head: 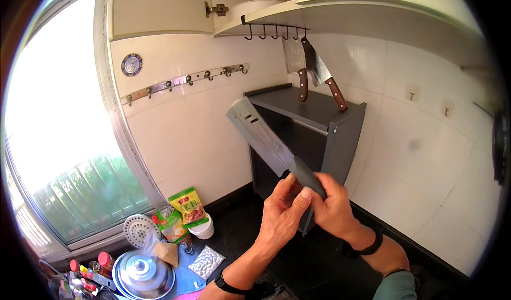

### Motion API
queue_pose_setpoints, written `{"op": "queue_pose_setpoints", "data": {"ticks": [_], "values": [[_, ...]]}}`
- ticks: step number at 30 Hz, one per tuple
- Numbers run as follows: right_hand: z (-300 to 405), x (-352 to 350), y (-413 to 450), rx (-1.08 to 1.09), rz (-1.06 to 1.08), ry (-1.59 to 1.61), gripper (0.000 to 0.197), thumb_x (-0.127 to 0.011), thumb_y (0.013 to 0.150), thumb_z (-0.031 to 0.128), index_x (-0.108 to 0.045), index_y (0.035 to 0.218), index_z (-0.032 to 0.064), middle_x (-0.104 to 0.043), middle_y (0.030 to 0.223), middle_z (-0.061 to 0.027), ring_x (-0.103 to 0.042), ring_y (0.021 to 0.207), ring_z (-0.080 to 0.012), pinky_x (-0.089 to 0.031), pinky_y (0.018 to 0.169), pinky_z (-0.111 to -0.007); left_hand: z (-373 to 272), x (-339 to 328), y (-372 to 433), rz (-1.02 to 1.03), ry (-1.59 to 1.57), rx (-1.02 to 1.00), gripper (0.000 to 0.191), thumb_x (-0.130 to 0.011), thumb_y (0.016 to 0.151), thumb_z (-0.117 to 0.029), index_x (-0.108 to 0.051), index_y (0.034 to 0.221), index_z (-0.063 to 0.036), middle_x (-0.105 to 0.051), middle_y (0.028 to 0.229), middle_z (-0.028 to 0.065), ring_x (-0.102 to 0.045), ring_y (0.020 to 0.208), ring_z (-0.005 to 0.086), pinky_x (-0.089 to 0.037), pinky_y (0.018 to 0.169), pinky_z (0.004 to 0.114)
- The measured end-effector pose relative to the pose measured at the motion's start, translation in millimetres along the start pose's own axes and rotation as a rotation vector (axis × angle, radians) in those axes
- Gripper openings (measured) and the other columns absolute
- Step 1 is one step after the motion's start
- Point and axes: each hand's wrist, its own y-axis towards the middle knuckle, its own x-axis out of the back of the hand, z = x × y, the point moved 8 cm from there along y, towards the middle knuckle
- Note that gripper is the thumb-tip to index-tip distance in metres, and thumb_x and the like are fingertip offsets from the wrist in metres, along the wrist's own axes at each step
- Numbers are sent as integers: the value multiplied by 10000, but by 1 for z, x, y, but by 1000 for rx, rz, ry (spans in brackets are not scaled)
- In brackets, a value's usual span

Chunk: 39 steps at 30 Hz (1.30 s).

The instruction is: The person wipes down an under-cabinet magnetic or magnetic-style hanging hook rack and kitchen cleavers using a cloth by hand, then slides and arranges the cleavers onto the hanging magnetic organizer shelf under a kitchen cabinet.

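Observation:
A kitchen knife point(263, 138) with a broad pale metal blade and a grey handle is held aslant, its end pointing up and left. Two short slots show near that end. My right hand point(333, 204) grips the handle. My left hand point(281, 210) holds it lower down by the blade, its thumb against the handle; a small black part shows at its fingertips. Behind hang two cleavers with brown riveted handles, one point(317, 66) darker, the other point(294, 56) partly behind it. They hang from a black hook rack point(275, 26) under the cabinet.
A dark grey shelf unit point(347, 140) stands in the corner. An open cabinet door point(159, 8) is above left; a hook rail point(177, 81) crosses the tiled wall. By the window are a lidded metal pot point(139, 274), food packets point(189, 206), a white tub point(203, 230) and several jars.

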Motion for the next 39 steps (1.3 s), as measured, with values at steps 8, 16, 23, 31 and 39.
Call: {"op": "queue_pose_setpoints", "data": {"ticks": [8, 16, 23, 31, 39], "values": [[-12, 59, 43, -96, -142, 6, 276, -644, 932, 237, -617, 1008, -27, -583, 669, -49, -545, 625, -123, -454, 588, -293, 20, 45, -20, -164, 32, 127, 419, -635, 957, -190, -556, 1282, 61, -662, 1134, 171, -653, 1013, 236, -538, 851, 349], [-34, 88, 99, -84, -171, -87, 269, -618, 919, 239, -605, 905, -29, -577, 650, -45, -532, 595, -117, -436, 553, -301, 40, 96, -68, -257, 180, 267, 326, -626, 949, -155, -617, 1178, 77, -701, 1009, 158, -680, 934, 220, -556, 800, 335], [-57, 95, 139, -82, -164, -193, 282, -605, 911, 253, -594, 858, -23, -588, 638, -52, -543, 577, -130, -427, 539, -306, 51, 115, -98, -325, 206, 343, 269, -649, 933, -144, -661, 1092, 74, -714, 923, 159, -686, 838, 200, -564, 772, 318], [-61, 85, 164, -173, -180, -143, 272, -603, 903, 231, -575, 801, -19, -565, 620, -51, -524, 571, -139, -419, 547, -324, 50, 127, -113, -385, 219, 359, 243, -657, 923, -125, -672, 1063, 73, -718, 895, 156, -687, 804, 201, -563, 760, 317], [-68, 79, 199, -78, -188, -179, 290, -613, 886, 233, -562, 770, -28, -558, 604, -87, -515, 550, -175, -413, 541, -361, 53, 129, -120, -385, 208, 417, 251, -657, 933, -127, -669, 1089, 69, -719, 920, 136, -690, 852, 184, -556, 766, 286]]}}
